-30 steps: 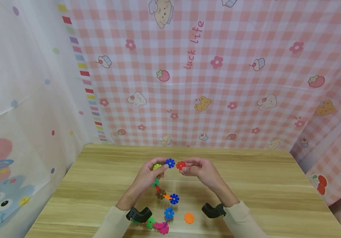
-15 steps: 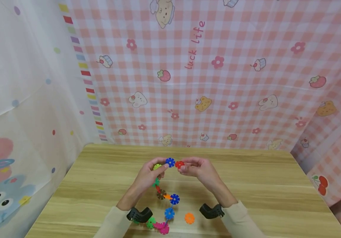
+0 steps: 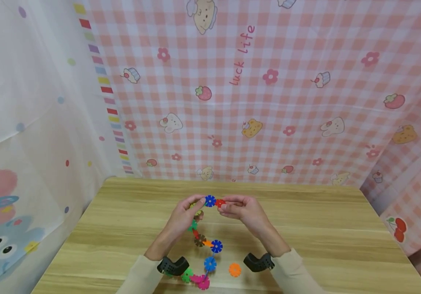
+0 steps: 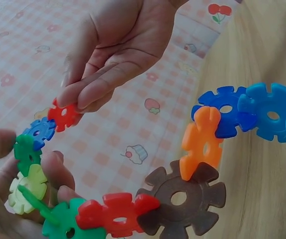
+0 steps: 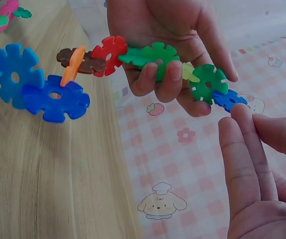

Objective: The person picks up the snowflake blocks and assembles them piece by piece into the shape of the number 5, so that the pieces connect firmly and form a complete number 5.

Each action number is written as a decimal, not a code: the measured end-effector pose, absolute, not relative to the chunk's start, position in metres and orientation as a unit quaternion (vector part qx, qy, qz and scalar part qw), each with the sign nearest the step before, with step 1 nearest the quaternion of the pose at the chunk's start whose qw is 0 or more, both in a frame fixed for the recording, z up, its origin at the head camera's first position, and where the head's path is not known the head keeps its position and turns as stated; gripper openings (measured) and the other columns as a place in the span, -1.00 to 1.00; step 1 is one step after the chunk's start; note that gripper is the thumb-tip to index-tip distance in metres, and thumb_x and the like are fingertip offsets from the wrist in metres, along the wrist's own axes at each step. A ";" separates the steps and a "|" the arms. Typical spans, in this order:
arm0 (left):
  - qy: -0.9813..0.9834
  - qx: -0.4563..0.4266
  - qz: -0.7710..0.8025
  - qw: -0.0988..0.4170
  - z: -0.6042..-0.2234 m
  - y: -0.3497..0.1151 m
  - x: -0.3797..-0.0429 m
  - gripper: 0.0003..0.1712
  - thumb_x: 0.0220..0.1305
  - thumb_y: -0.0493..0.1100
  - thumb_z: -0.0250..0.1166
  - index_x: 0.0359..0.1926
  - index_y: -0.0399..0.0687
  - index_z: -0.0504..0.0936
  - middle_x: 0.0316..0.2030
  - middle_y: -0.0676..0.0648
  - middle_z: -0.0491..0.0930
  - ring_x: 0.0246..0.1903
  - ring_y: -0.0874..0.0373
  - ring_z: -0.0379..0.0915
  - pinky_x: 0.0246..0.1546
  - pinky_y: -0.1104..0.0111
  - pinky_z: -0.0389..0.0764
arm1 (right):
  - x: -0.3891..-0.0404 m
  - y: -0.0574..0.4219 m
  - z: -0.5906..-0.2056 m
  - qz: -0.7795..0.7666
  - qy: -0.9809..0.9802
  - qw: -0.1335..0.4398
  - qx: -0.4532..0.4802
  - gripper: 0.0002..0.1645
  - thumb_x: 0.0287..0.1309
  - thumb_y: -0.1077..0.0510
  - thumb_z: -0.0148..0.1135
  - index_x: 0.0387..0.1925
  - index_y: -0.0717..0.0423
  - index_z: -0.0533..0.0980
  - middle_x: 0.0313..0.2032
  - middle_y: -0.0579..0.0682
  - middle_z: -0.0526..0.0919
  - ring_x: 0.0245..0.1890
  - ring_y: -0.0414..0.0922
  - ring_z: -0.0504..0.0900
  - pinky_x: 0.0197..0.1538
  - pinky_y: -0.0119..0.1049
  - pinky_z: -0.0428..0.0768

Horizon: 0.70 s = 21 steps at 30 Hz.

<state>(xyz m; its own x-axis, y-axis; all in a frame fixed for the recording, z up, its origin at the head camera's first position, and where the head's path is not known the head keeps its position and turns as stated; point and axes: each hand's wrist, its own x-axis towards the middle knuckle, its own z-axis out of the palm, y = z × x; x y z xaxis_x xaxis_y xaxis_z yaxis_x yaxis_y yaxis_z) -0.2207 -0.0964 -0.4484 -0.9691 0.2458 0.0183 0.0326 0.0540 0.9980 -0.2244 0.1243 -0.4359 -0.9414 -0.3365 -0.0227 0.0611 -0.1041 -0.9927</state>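
My left hand (image 3: 182, 216) holds a chain of notched plastic snowflake discs near its upper end, fingers and thumb around a green disc (image 4: 27, 149) and a pale yellow-green disc (image 4: 37, 181). Beyond the thumb, a dark blue disc (image 3: 210, 201) sticks out as the chain's end piece. A red disc (image 4: 62, 118) is pinched between thumb and fingertips of my right hand (image 3: 249, 210), its edge meeting the blue disc's edge. Below the left hand the chain hangs on through green, red, brown (image 4: 200, 211), orange (image 4: 202, 134) and blue discs.
A single orange disc (image 3: 238, 272) lies on the wooden table (image 3: 328, 241), right of the chain. The chain's lower part, with pink (image 3: 203, 283) and green (image 3: 187, 276) discs, rests near the front edge. A pink checkered cloth (image 3: 269, 102) hangs behind the table.
My right hand has moved left, bringing the red disc from a small gap away up against the blue disc. The left hand has stayed nearly in place.
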 end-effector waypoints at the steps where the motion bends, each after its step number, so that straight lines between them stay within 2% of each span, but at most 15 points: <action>1: 0.721 0.094 0.682 0.077 -0.449 -0.096 -0.221 -0.64 0.49 -0.01 0.12 0.10 -0.13 0.60 -0.26 -0.01 0.47 -0.46 0.19 0.40 -0.34 0.39 0.49 | -0.225 0.124 -0.436 -0.737 0.654 0.136 -0.105 -0.59 0.30 0.35 0.21 0.12 0.52 0.45 -0.06 0.30 0.68 -0.15 -0.09 0.75 0.03 -0.17 0.65; 5: 0.721 0.077 0.685 0.068 -0.450 -0.095 -0.221 -0.67 0.49 -0.01 0.13 0.05 -0.08 0.64 -0.31 0.00 0.48 -0.48 0.18 0.40 -0.35 0.38 0.48 | -0.225 0.122 -0.437 -0.742 0.647 0.138 -0.109 -0.58 0.29 0.34 0.22 0.12 0.51 0.45 -0.06 0.31 0.68 -0.12 -0.05 0.74 0.05 -0.13 0.63; 11: 0.718 0.060 0.691 0.056 -0.450 -0.095 -0.221 -0.69 0.45 -0.01 0.18 0.02 -0.06 0.69 -0.25 -0.02 0.55 -0.44 0.16 0.50 -0.30 0.32 0.56 | -0.224 0.119 -0.444 -0.760 0.629 0.124 -0.105 -0.57 0.28 0.29 0.27 0.10 0.49 0.47 -0.11 0.23 0.71 -0.08 0.05 0.73 0.05 -0.13 0.64; 17: 0.713 0.065 0.697 0.033 -0.447 -0.094 -0.220 -0.68 0.44 -0.05 0.20 0.02 -0.16 0.69 -0.28 -0.02 0.59 -0.43 0.12 0.53 -0.30 0.30 0.60 | -0.224 0.114 -0.451 -0.784 0.604 0.095 -0.111 -0.51 0.24 0.25 0.32 0.09 0.53 0.47 -0.22 0.04 0.76 -0.13 -0.04 0.76 0.01 -0.18 0.65; 21: 0.710 0.068 0.701 0.029 -0.447 -0.095 -0.220 -0.71 0.45 -0.10 0.20 0.00 -0.16 0.71 -0.31 -0.01 0.60 -0.43 0.10 0.53 -0.30 0.30 0.60 | -0.222 0.111 -0.452 -0.792 0.594 0.075 -0.118 -0.52 0.25 0.29 0.30 0.07 0.59 0.46 -0.25 0.00 0.77 -0.17 -0.09 0.76 -0.01 -0.18 0.66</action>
